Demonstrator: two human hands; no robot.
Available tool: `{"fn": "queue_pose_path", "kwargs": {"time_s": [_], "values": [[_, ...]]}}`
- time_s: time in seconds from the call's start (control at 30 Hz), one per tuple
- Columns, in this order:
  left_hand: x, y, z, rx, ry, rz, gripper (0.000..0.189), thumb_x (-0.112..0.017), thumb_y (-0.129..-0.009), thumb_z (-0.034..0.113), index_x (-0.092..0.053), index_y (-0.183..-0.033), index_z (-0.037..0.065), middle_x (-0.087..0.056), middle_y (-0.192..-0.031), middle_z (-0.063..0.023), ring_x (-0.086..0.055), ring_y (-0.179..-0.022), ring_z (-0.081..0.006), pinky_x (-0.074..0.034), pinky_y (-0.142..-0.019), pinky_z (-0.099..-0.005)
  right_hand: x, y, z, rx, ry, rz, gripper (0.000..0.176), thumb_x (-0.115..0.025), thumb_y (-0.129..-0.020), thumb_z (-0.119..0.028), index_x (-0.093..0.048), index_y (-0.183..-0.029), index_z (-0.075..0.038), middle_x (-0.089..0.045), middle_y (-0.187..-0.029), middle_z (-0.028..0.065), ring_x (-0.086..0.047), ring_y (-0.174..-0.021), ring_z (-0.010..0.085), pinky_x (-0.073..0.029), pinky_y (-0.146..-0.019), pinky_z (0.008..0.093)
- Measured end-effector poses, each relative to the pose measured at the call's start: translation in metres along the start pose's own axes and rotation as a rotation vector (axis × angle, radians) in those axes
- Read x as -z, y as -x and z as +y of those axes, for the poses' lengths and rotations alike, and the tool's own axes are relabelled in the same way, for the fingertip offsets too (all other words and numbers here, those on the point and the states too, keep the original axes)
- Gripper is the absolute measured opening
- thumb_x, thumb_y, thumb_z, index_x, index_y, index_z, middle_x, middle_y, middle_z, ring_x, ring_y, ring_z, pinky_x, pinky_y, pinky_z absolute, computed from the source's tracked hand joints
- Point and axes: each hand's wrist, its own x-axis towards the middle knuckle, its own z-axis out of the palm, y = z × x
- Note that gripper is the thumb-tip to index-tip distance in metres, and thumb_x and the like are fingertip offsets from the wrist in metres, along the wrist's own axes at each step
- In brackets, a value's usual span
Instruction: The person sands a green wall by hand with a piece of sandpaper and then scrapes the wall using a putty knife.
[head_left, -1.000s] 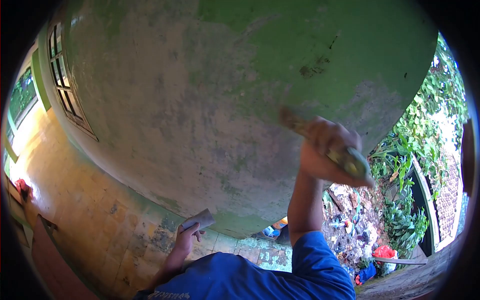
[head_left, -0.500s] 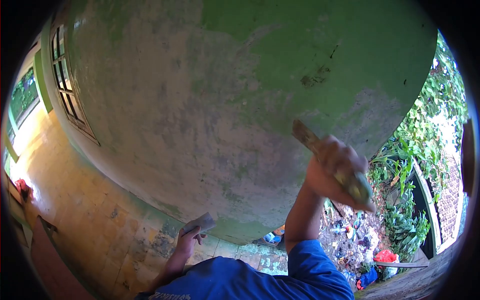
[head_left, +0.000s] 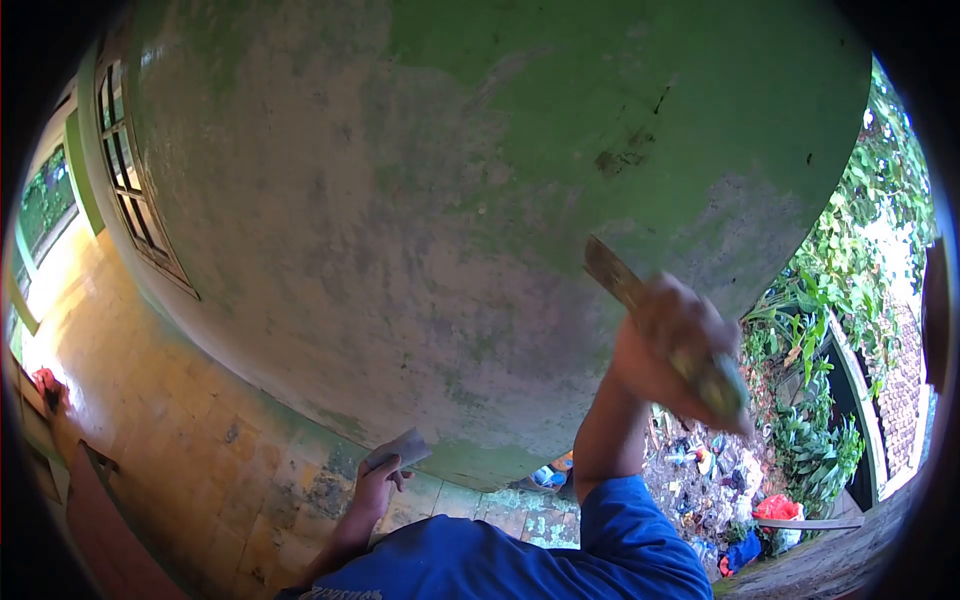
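Observation:
My right hand point(head_left: 668, 340) is raised in front of the wall point(head_left: 400, 250), fingers wrapped round a scraper point(head_left: 612, 274). Its narrow, stained blade points up and left towards the wall; whether the tip touches is hard to tell. Part of a greenish handle shows below the fist, which is slightly blurred. Lower down, my left hand point(head_left: 374, 490) grips a flat grey metal plate point(head_left: 403, 449), perhaps a broad scraper blade, near the wall's foot. Green paint covers the wall's upper right, while whitish, patchy bare areas spread over the left and middle.
A barred window point(head_left: 135, 180) is at the left, above a yellowish tiled floor point(head_left: 200, 420). Scattered rubbish point(head_left: 700, 470) and a red plastic bag point(head_left: 778, 508) lie at the lower right, beside leafy plants point(head_left: 820, 440). A tiled roof point(head_left: 900, 400) shows at the far right.
The wall's marks have shifted slightly left and up in view. My right hand and scraper have moved a little against the wall; my left hand keeps its hold, almost still.

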Motion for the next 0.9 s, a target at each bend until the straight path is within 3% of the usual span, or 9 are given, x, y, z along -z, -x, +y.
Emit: {"fn": "queue_pose_path", "kwargs": {"time_s": [0.07,0.13,0.27,0.33,0.5,0.57,0.6,0.83,0.9], "values": [[0.006,0.003,-0.004,0.004,0.021,-0.031,0.019,-0.058,-0.085,0.009,-0.058,-0.101,-0.001,-0.058,-0.067,-0.0061,-0.051,-0.045,-0.0139,-0.052,-0.068,-0.0357,-0.003,-0.001,0.007,-0.127,0.041,0.112,0.071,-0.036,-0.075,-0.081,-0.044,-0.066,-0.011,-0.039,-0.050,-0.0002,-0.034,-0.042,0.0126,-0.027,-0.046,0.0304],[-0.003,0.002,0.003,-0.012,-0.001,-0.027,0.010,-0.055,-0.087,0.010,-0.058,-0.089,0.000,-0.054,-0.061,-0.0058,-0.051,-0.045,-0.0160,-0.051,-0.070,-0.0397,-0.006,-0.002,-0.009,-0.052,0.017,0.042,0.071,-0.036,-0.075,-0.081,-0.044,-0.067,-0.011,-0.039,-0.051,0.0000,-0.033,-0.042,0.0125,-0.027,-0.046,0.0308],[0.006,-0.003,-0.003,-0.023,-0.012,0.009,0.010,-0.055,-0.087,0.010,-0.058,-0.086,0.001,-0.054,-0.061,-0.0055,-0.051,-0.045,-0.0162,-0.051,-0.070,-0.0405,0.001,-0.010,-0.012,0.050,0.048,0.030,0.070,-0.038,-0.074,-0.081,-0.047,-0.069,-0.012,-0.041,-0.053,-0.0006,-0.034,-0.045,0.0117,-0.028,-0.049,0.0316],[0.010,-0.006,-0.007,-0.023,0.021,-0.037,0.018,-0.058,-0.085,0.009,-0.057,-0.099,-0.002,-0.059,-0.070,-0.0071,-0.050,-0.044,-0.0146,-0.052,-0.067,-0.0363,0.003,-0.016,-0.003,-0.020,0.110,0.072,0.067,-0.043,-0.073,-0.080,-0.051,-0.072,-0.013,-0.042,-0.055,-0.0017,-0.035,-0.047,0.0107,-0.028,-0.051,0.0300],[0.004,-0.008,-0.003,-0.032,0.035,-0.033,0.016,-0.057,-0.086,0.010,-0.058,-0.097,-0.002,-0.059,-0.070,-0.0073,-0.051,-0.044,-0.0148,-0.052,-0.067,-0.0357,0.007,-0.026,-0.042,0.131,0.013,0.050,0.067,-0.045,-0.071,-0.080,-0.052,-0.075,-0.013,-0.043,-0.055,-0.0016,-0.035,-0.047,0.0107,-0.027,-0.052,0.0292],[0.004,-0.008,-0.002,-0.019,0.025,-0.008,0.016,-0.057,-0.086,0.010,-0.058,-0.097,-0.002,-0.059,-0.069,-0.0071,-0.051,-0.044,-0.0148,-0.052,-0.067,-0.0359,0.007,-0.030,-0.026,0.202,-0.104,0.274,0.068,-0.045,-0.071,-0.080,-0.051,-0.074,-0.013,-0.042,-0.054,-0.0015,-0.034,-0.047,0.0105,-0.027,-0.051,0.0296],[0.006,-0.009,-0.005,-0.023,0.020,-0.031,0.015,-0.057,-0.086,0.010,-0.058,-0.095,-0.002,-0.058,-0.068,-0.0069,-0.050,-0.044,-0.0149,-0.052,-0.067,-0.0363,0.016,-0.036,-0.011,0.053,0.076,0.086,0.070,-0.045,-0.071,-0.081,-0.052,-0.075,-0.011,-0.043,-0.054,-0.0013,-0.034,-0.046,0.0105,-0.027,-0.051,0.0293],[0.006,-0.006,-0.003,-0.024,0.010,-0.034,0.013,-0.056,-0.087,0.010,-0.058,-0.091,-0.002,-0.058,-0.068,-0.0068,-0.050,-0.044,-0.0149,-0.052,-0.068,-0.0366,0.013,-0.040,-0.046,0.189,-0.041,0.036,0.070,-0.046,-0.071,-0.080,-0.055,-0.075,-0.011,-0.043,-0.054,-0.0014,-0.036,-0.046,0.0100,-0.028,-0.050,0.0275],[0.006,-0.003,-0.004,-0.032,0.010,-0.042,0.014,-0.056,-0.087,0.010,-0.058,-0.093,-0.002,-0.058,-0.069,-0.0070,-0.051,-0.044,-0.0148,-0.052,-0.068,-0.0369,0.016,-0.040,-0.020,0.168,-0.138,0.201,0.068,-0.048,-0.070,-0.079,-0.056,-0.076,-0.012,-0.044,-0.055,-0.0012,-0.036,-0.046,0.0099,-0.028,-0.050,0.0271]]}}
